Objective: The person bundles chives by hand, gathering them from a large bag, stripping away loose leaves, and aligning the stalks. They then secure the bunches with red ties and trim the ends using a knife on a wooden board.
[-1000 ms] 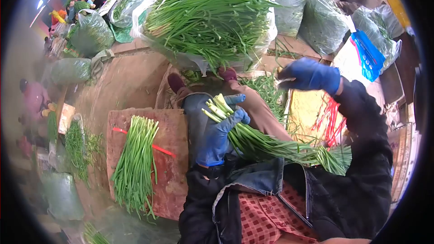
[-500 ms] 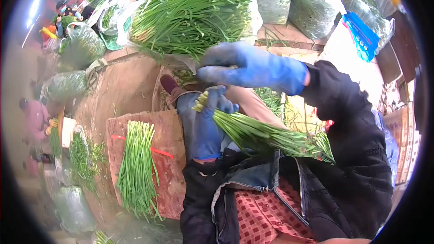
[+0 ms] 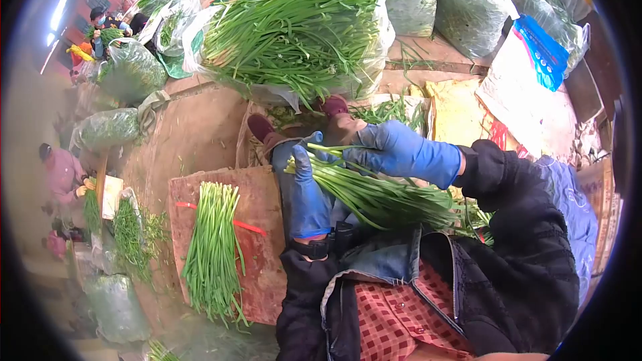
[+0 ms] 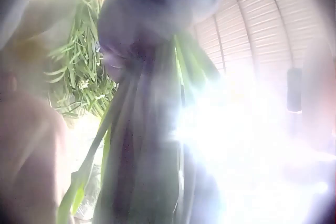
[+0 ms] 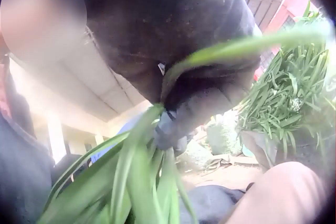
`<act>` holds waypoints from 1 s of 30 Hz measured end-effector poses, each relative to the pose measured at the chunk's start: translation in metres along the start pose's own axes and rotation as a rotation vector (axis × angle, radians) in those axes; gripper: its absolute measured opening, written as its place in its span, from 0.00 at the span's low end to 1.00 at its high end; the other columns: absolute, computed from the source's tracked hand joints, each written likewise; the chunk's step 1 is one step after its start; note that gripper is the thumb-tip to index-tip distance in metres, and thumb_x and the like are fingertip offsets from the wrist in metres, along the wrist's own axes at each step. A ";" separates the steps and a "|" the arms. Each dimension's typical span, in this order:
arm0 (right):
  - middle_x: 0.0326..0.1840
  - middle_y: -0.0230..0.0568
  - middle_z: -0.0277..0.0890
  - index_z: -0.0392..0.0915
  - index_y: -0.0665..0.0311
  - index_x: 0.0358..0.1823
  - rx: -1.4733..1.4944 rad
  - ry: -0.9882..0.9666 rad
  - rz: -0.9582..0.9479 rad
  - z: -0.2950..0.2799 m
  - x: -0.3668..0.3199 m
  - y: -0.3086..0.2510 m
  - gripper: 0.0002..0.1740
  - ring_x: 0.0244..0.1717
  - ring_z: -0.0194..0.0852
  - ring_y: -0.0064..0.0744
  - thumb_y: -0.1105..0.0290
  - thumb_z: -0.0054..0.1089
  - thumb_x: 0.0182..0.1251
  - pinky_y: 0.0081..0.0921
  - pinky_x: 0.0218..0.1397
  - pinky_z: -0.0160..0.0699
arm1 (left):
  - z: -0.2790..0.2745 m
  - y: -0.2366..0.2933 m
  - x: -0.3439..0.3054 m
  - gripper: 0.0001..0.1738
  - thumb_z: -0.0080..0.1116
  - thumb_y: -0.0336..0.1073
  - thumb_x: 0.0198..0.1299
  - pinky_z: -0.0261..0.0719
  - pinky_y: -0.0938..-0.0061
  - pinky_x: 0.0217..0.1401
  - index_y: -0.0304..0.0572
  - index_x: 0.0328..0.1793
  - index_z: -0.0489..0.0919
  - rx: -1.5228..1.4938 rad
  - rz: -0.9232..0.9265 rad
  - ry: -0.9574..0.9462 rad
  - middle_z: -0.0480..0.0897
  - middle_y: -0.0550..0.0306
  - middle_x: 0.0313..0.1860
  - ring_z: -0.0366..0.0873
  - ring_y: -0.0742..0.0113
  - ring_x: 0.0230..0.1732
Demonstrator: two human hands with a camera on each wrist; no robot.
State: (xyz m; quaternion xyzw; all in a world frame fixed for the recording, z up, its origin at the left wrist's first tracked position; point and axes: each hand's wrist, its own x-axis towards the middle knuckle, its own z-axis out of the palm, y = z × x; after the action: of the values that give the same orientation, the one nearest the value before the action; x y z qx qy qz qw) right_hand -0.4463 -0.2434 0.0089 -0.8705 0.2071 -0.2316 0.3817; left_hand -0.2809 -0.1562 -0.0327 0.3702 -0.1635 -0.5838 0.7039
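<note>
In the head view my blue-gloved left hand (image 3: 309,202) holds a bunch of garlic chives (image 3: 391,197) near its pale stem ends, over my lap. The leaves trail off to the right. My right hand (image 3: 404,155), also gloved in blue, pinches a few chive stalks (image 3: 328,150) just above the bunch. In the right wrist view a single leaf (image 5: 231,53) crosses the dark underside of that glove, with more leaves hanging below. Glare washes out much of the left wrist view, where leaves pass under the glove (image 4: 152,19).
On a reddish board (image 3: 257,277) to the left lies another bunch of chives (image 3: 214,247), over a red strip (image 3: 249,228). A large chive heap (image 3: 294,30) stands in front of my feet. Stuffed plastic bags (image 3: 468,10) line the back. Red ties (image 3: 498,134) lie at right.
My right hand swung in from the right, passed above the left hand, and now pinches stalks at the bunch. The left hand has kept its hold on the bunch.
</note>
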 end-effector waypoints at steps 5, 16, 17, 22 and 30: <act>0.22 0.52 0.72 0.77 0.64 0.31 0.226 0.087 0.130 0.025 0.009 -0.005 0.14 0.23 0.69 0.53 0.60 0.55 0.68 0.39 0.28 0.67 | 0.007 0.002 -0.007 0.27 0.55 0.53 0.65 0.81 0.72 0.47 0.40 0.60 0.71 0.168 0.125 -0.096 0.78 0.60 0.45 0.78 0.70 0.44; 0.25 0.38 0.80 0.79 0.70 0.35 0.432 0.009 0.142 -0.042 0.029 -0.011 0.20 0.27 0.79 0.26 0.57 0.50 0.72 0.24 0.35 0.79 | -0.019 -0.004 -0.003 0.12 0.57 0.37 0.65 0.80 0.71 0.48 0.41 0.50 0.76 0.147 -0.077 -0.210 0.81 0.60 0.41 0.79 0.67 0.45; 0.24 0.38 0.80 0.79 0.70 0.34 0.562 0.090 0.287 -0.051 0.029 -0.014 0.20 0.27 0.79 0.27 0.58 0.51 0.72 0.24 0.35 0.79 | -0.017 -0.003 -0.004 0.12 0.57 0.37 0.65 0.79 0.71 0.49 0.41 0.51 0.76 0.181 -0.075 -0.215 0.81 0.61 0.41 0.79 0.65 0.47; 0.23 0.48 0.78 0.80 0.64 0.29 -0.941 -0.505 0.339 -0.074 0.000 0.006 0.26 0.27 0.80 0.45 0.48 0.48 0.68 0.39 0.32 0.77 | -0.009 0.005 -0.004 0.12 0.56 0.37 0.65 0.81 0.68 0.51 0.43 0.52 0.77 -0.034 -0.011 -0.031 0.80 0.62 0.38 0.80 0.61 0.50; 0.48 0.46 0.77 0.60 0.62 0.70 0.447 -0.145 0.084 0.022 -0.012 -0.015 0.39 0.51 0.74 0.33 0.61 0.67 0.60 0.28 0.57 0.72 | 0.021 0.011 -0.006 0.18 0.53 0.47 0.67 0.71 0.69 0.46 0.43 0.54 0.75 -0.078 0.138 -0.088 0.64 0.68 0.25 0.67 0.71 0.34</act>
State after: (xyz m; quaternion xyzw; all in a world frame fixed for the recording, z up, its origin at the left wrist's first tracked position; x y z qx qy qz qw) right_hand -0.4409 -0.2152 0.0045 -0.7694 0.1590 -0.1924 0.5880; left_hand -0.2886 -0.1565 -0.0096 0.3043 -0.1964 -0.5554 0.7486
